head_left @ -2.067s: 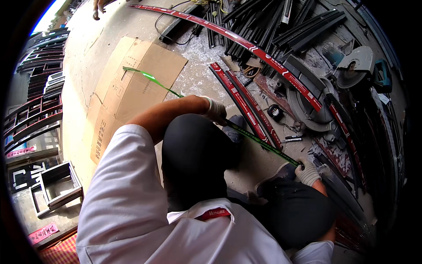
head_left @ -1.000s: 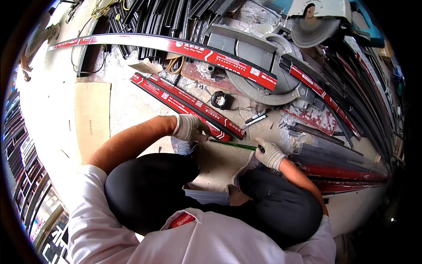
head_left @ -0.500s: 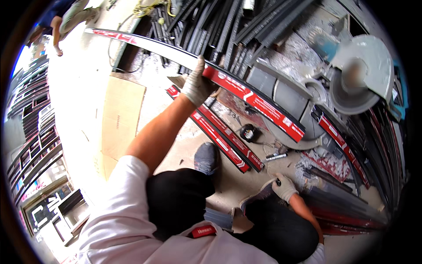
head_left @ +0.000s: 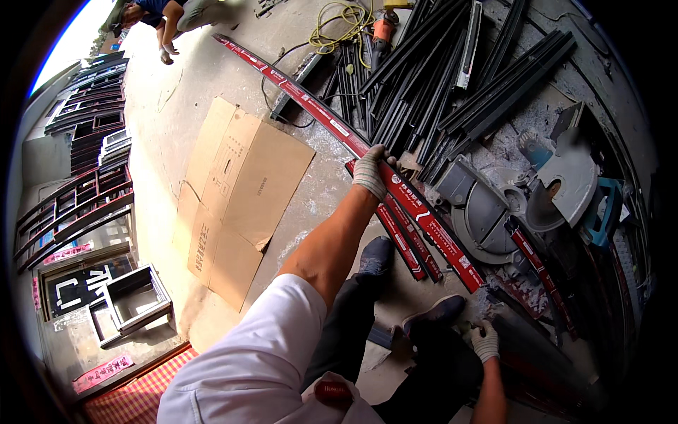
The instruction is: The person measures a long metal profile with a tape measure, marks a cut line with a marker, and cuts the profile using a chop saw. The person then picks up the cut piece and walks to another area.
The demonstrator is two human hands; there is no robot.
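A long bar with red printed film [head_left: 441, 233] slants from the far left down toward the saw. My gloved left hand [head_left: 371, 172] is wrapped round its middle, and the bar's near end lies beside the saw's round grey base [head_left: 480, 212]. Beneath it on the floor are shorter red-filmed bars [head_left: 402, 244]. My gloved right hand [head_left: 485, 343] hangs low beside my right knee, fingers curled. Whatever those fingers hold is too small and dark to make out.
A grey disc saw guard [head_left: 565, 184] stands at the right. Black profiles [head_left: 424, 78] pile up at the back, near an orange power tool [head_left: 384, 30] and yellow cable [head_left: 332, 28]. Flattened cardboard [head_left: 240, 191] lies left. Another person [head_left: 166, 14] crouches far left; window frames [head_left: 134, 300] line that side.
The view has swung left and lifted. The bar has rolled in my left hand, so red film now faces up along its far part, where white showed before.
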